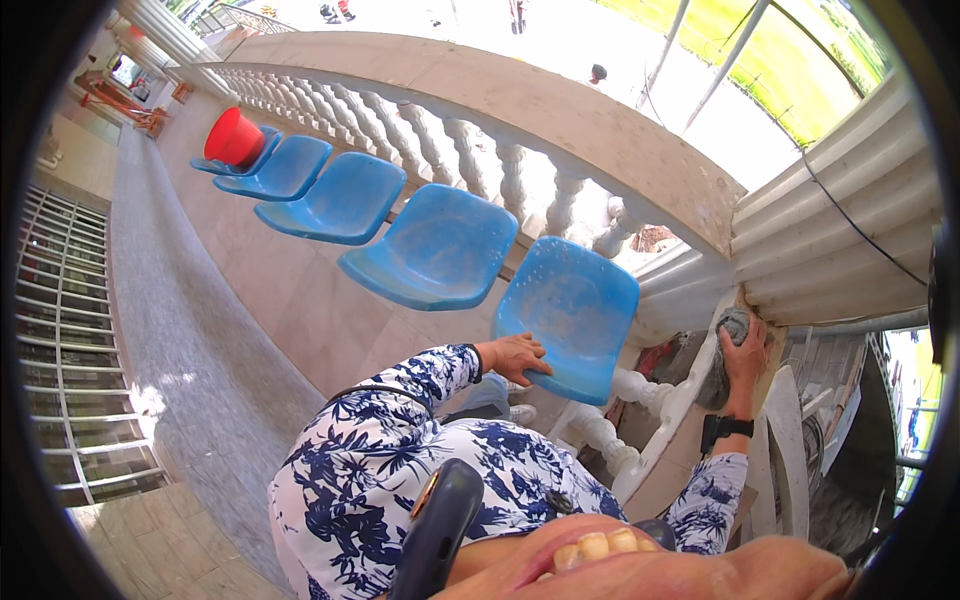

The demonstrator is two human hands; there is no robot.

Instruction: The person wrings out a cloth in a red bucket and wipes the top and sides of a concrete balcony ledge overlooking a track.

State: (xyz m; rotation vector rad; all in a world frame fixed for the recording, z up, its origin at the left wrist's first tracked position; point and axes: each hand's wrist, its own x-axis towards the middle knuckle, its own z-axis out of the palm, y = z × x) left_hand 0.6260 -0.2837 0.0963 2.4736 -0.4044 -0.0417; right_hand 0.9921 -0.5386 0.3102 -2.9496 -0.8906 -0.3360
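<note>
My right hand (744,351) is pressed around a bunched, wet-looking grey rag (735,322) on the pale stone ledge (667,457) of a side railing, close to the foot of a fluted column (832,240). A dark patch shows on the ledge just below the rag. My left hand (516,358) rests on the front corner of the nearest blue plastic seat (574,307), its fingers spread a little and holding nothing. White specks dot that seat's backrest.
More blue seats (442,244) run in a row along a balustrade (465,150) of turned balusters. A red bucket (234,139) stands on the far seat. A metal grille (71,337) lies at left. Boards and coiled cable (814,442) sit beyond the ledge. A thin wire (847,214) crosses the column.
</note>
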